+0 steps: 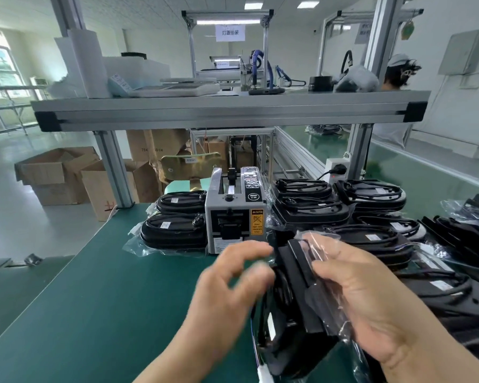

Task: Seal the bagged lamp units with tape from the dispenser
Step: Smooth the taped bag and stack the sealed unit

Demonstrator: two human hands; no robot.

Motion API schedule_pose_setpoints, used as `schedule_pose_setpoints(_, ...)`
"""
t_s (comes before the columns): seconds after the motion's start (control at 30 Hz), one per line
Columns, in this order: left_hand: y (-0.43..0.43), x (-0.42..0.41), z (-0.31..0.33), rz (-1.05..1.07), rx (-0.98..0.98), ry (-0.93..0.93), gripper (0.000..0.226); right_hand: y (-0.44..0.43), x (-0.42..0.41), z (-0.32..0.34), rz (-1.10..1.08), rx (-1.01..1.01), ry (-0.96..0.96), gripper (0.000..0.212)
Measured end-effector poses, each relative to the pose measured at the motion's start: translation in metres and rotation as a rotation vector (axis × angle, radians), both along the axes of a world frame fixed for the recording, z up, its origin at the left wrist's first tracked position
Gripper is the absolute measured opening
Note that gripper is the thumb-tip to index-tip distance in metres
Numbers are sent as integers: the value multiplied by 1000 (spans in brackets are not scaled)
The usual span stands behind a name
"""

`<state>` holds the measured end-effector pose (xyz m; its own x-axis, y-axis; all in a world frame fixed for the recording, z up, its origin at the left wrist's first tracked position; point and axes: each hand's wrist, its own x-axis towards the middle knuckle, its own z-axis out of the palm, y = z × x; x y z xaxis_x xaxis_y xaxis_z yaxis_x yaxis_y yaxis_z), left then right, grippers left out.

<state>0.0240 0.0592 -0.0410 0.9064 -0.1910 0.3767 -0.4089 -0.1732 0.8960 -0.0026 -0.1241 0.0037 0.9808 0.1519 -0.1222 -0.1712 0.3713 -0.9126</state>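
The flat green tabletop (94, 299) looks smooth. Black, rounded lamp units (371, 194) in shiny clear bags sit in piles on both sides of the grey, boxy tape dispenser (234, 214). In front of it, one bagged lamp unit (296, 294) is held up on its edge, and its bag is crinkly. The right grip (371, 297) is curled round the bag's top. The left grip (230, 288) is blurry, with loose, open fingers, just beside the unit's left side.
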Motion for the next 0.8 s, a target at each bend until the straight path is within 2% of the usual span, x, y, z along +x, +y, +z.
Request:
schedule_pose_setpoints(0.03, 1, 19, -3, 134, -173, 153, 28, -1, -2, 0, -24, -14, 7, 39)
schedule_pose_setpoints(0.13, 5, 86, -17, 409, -476, 608, 21, 0, -4, 1, -86, -3, 44, 36)
schedule_pose_setpoints(0.2, 6, 119, -22, 434, -554, 777, 14, 5, -5, 4, -92, 39, 86, 29)
schedule_pose_setpoints(0.27, 3, 141, -22, 412, -573, 877, 17, 9, -5, 7, -92, 66, 113, 26)
schedule_pose_setpoints(0.37, -4, 155, -17, 383, -569, 945, 19, 11, -6, 11, -75, 84, 83, 43)
schedule_pose_setpoints(0.5, -13, 169, -15, 396, -656, 1000, 14, 11, -7, 12, -103, 18, 72, 45)
schedule_pose_setpoints(0.6, -20, 178, -14, 477, -792, 991, 4, 12, -9, 14, -94, 15, 104, 32)
schedule_pose_setpoints(0.67, -24, 175, -14, 554, -796, 946, 16, 10, -9, 13, -87, 81, 65, 23)
schedule_pose_setpoints(0.73, -26, 165, -12, 618, -829, 855, 16, 6, -9, 11, -61, 111, 30, 31)
schedule_pose_setpoints(0.8, -23, 146, -3, 557, -795, 740, 16, 3, -10, 9, -40, 130, 33, 39)
